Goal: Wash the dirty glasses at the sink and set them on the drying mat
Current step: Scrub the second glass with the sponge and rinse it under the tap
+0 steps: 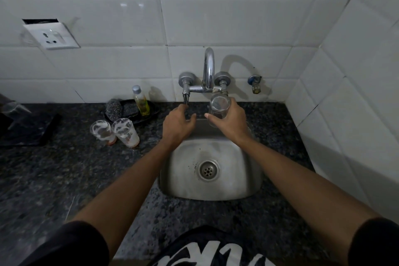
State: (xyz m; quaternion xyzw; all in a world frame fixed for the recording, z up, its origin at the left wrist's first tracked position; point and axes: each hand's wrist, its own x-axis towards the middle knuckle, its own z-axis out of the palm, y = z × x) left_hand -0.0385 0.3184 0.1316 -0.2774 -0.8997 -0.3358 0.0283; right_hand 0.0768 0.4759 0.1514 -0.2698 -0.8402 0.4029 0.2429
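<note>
Glass in hand: clear glass (pixel 219 107), tilted mouth toward the camera, held above the sink (pixel 248 181) under the tap (pixel 209 67).
Right hand (pixel 230 120): grip clamped round the glass, fingers and thumb curled on it.
Left hand (pixel 177 124): fingertips at the tap's left handle (pixel 185 97); whether the grip is closed on it cannot be told.
Dirty glasses (pixel 114 130): two at 9 o'clock of the sink, upright on the counter (pixel 64 168), touching, white film inside, orange dregs at the base.

- Sink (pixel 216 188) set in the surface (pixel 64 168); tap (pixel 209 71) on the wall behind it;
- two glasses (pixel 115 130) left of the sink; tray (pixel 138 114) behind them
</note>
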